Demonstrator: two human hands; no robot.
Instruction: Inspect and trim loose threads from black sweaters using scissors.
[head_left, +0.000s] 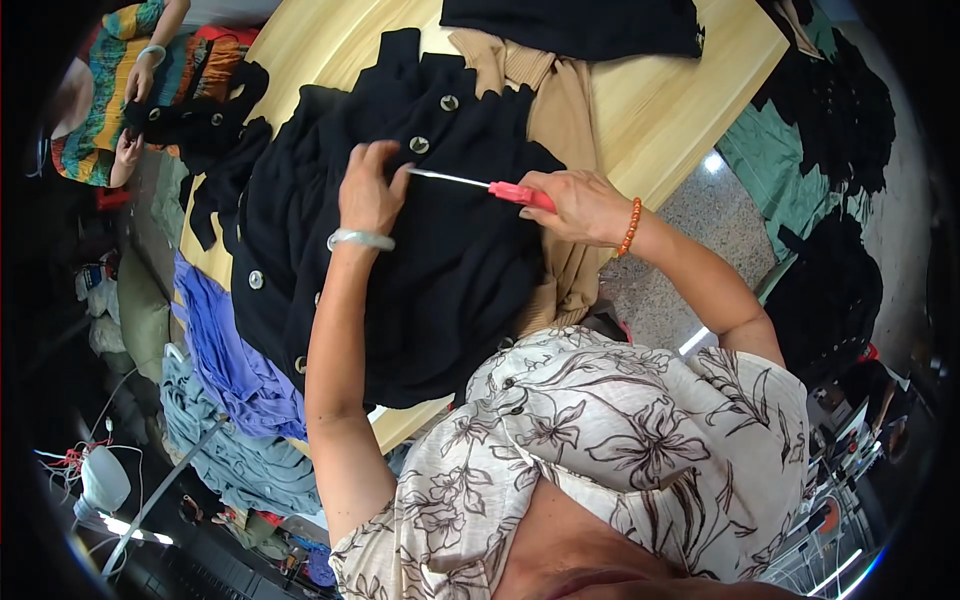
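A black knit garment (450, 240) with large round metallic-rimmed buttons (419, 145) is spread over the table in front of me. My right hand (580, 208) is closed around the red handle of a slim tool (518, 194) resembling a screwdriver. Its thin metal shaft points left, and the tip ends beside my left thumb, just below a button. Over the garment's upper part, my left hand (370, 190) has its thumb and fingers apart, and nothing shows between them. Whether its fingertips touch the cloth is hard to see.
Tan knitwear (570, 120) lies partly under the black garment, beside another black piece (580, 25) at the wooden table's (690, 115) far edge. Purple cloth (235, 345) hangs at the left. A co-worker's hands (132, 148) hold dark cloth at upper left. Dark garments lie right.
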